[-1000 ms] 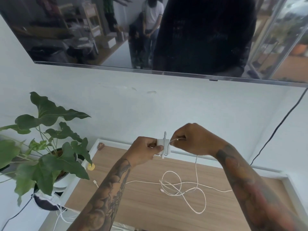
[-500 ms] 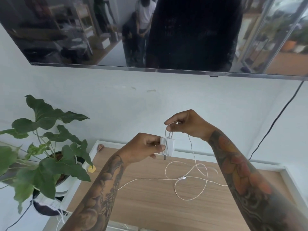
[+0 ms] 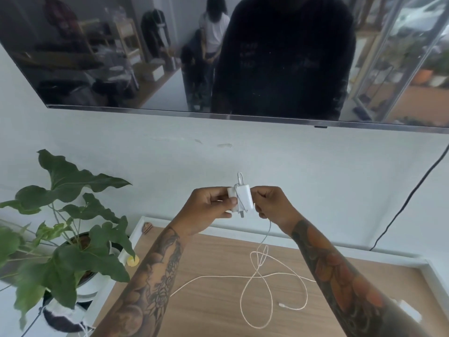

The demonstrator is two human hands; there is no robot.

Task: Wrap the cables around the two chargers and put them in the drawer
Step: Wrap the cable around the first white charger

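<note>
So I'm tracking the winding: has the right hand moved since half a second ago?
Yes. The right hand has dropped from above the charger to level beside it, farther below the TV's bottom edge.

Right hand (image 3: 268, 203) lower, beside charger (image 3: 243, 198)

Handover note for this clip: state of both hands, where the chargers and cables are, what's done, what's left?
Left hand holds the white charger above the wooden tabletop; right hand pinches its cable beside it.
A few turns are on; most of the cable lies looped on the tabletop.
A second white charger lies at the right edge, behind the right forearm.
Left: finish wrapping, wrap the second, put both in the drawer, which is not in view.
</note>
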